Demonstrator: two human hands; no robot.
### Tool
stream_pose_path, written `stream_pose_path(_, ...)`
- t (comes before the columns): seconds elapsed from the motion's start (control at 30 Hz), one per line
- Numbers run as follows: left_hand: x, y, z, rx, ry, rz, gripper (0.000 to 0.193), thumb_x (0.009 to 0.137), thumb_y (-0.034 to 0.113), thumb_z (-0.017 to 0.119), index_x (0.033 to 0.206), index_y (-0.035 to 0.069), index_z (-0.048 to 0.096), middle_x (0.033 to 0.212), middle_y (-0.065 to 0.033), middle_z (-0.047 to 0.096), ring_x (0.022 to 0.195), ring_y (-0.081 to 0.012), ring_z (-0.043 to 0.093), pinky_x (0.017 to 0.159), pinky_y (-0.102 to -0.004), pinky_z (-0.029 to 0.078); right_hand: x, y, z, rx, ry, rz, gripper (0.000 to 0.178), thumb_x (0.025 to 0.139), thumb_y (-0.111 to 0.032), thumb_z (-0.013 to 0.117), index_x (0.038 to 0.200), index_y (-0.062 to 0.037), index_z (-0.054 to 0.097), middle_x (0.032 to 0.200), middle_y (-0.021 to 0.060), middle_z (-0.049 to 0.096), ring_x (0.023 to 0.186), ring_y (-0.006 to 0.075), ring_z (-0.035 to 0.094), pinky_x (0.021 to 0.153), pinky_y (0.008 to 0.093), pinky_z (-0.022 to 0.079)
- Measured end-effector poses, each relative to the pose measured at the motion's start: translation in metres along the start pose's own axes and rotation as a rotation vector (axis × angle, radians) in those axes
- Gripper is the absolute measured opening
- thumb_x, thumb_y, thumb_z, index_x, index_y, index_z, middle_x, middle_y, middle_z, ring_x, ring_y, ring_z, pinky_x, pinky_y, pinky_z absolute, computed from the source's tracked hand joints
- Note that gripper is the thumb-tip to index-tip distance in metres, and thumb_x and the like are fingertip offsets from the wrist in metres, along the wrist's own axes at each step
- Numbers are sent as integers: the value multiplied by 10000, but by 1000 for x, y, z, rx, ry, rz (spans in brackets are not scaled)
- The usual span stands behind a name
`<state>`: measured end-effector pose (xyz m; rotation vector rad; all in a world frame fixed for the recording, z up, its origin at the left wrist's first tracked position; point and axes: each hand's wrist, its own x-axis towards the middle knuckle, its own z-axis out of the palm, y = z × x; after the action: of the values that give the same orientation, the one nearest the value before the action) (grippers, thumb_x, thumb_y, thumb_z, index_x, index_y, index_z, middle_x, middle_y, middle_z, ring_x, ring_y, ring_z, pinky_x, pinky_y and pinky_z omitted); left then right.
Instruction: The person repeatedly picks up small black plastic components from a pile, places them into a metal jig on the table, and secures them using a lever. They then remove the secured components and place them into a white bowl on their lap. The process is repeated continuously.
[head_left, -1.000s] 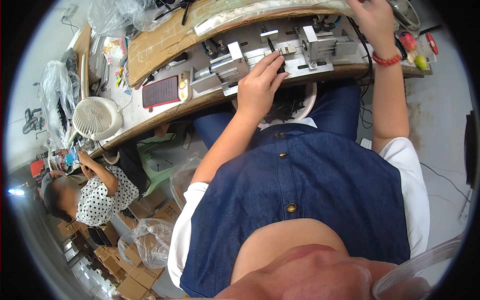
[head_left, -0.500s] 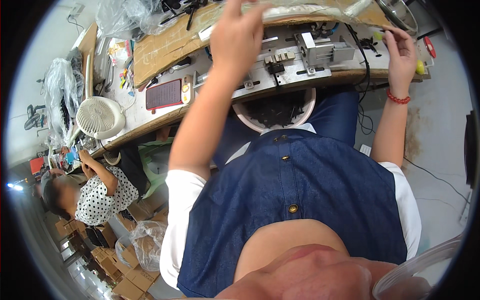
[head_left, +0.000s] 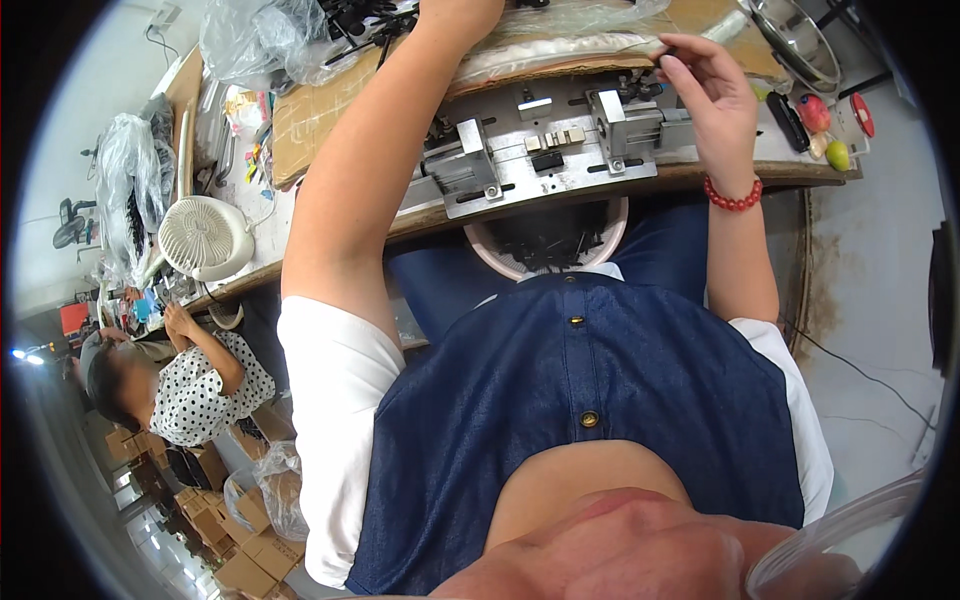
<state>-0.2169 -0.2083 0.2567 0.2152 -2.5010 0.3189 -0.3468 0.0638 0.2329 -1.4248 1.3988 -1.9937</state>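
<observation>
My left hand [head_left: 462, 14] reaches to the far side of the bench beside several black plastic parts [head_left: 372, 28]; its fingers are cut off by the upper edge. My right hand [head_left: 718, 98] is raised over the bench's right half, thumb and index finger pinched on a small dark piece [head_left: 662, 56] whose kind I cannot make out. Between my arms sits a metal clamping fixture [head_left: 535, 172] with two upright blocks. At its middle are a small stepped metal block [head_left: 562, 138] and a black block [head_left: 547, 161]. Neither hand touches the fixture.
A cardboard sheet [head_left: 305, 125] covers the bench's far side. A white fan [head_left: 205, 237] stands left. A bin [head_left: 612, 232] of black scraps sits below the front edge. A black handled object [head_left: 788, 122], fruit [head_left: 837, 155] and metal bowl [head_left: 795, 45] lie right. A person [head_left: 205, 385] sits at left.
My left hand has gone farther across the bench, and its arm now hides the phone. My right hand has moved left from the bench's right end, uncovering the black handled object and the fruit.
</observation>
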Motion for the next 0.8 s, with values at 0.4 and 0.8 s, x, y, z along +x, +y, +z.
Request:
stream_pose_path(0.4,-85,87,-75,-1271,-87,-734,226,1013,94,648,1226,28,682,993,-35,712,850,-141,732,654,-249,569,21,-10,70,278,82,236,192,988,16,636,1180,16,631,1039,87,724,940,152,703,869,293,576)
stream_pose_path(0.8,-149,132,-97,-1701,31,-949,288,1013,97,664,1297,46,661,998,-62,741,873,-129,729,662,-226,581,-12,1,86,326,-270,210,215,1015,-27,621,1224,17,647,1088,123,724,1020,181,706,937,330,572)
